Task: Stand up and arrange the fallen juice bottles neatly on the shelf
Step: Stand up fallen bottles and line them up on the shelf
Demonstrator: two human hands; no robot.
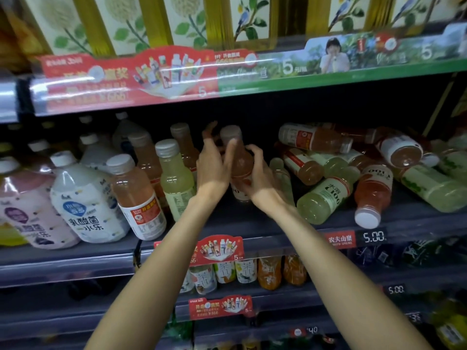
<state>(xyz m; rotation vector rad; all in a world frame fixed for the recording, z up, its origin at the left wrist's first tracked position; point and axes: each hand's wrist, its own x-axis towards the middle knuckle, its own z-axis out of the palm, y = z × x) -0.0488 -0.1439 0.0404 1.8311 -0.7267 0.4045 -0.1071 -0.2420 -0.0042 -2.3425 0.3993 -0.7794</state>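
Note:
A pink juice bottle with a pale cap stands upright at the middle of the shelf. My left hand touches its left side with fingers spread and fairly straight. My right hand curls around its right side and lower body. To the right, several pink and pale green bottles lie fallen in a heap, among them a green one and a pink one with its cap toward the front edge. Left of my hands, an upright pink bottle and a green bottle stand in rows.
Large white and pink drink bottles fill the shelf's left end. The upper shelf's banner hangs low overhead. A price strip runs along the front edge, with more bottles on the shelf below.

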